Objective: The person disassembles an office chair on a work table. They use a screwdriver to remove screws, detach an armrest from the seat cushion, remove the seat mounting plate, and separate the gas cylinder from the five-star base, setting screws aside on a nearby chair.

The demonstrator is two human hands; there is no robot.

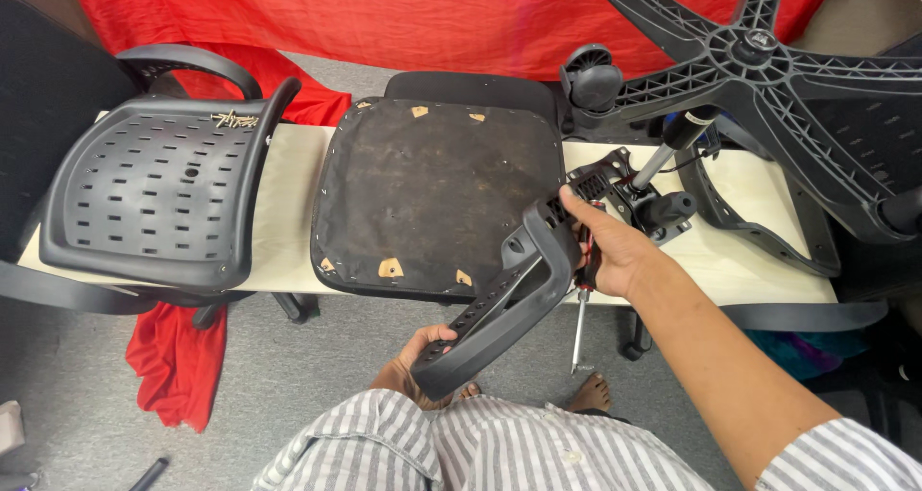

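Bright, even, diffuse light, no single hard source evident. Shadows are soft: a faint one under the seat pad (437, 188) on the pale worktop (288, 212), and darker ones on the grey floor (327, 385) beneath the worktop edge. Mild sheen on the black plastic backrest shell (154, 193) and on the chair base (768, 59); no blown-out glare. Red cloth (384, 11) is strongly saturated and reads slightly overexposed in the folds. Focus is sharp across the centre; striped clothing (499, 453) at the bottom edge is a little soft. Wide-angle distortion bends the worktop edges and stretches the corners. No motion blur.
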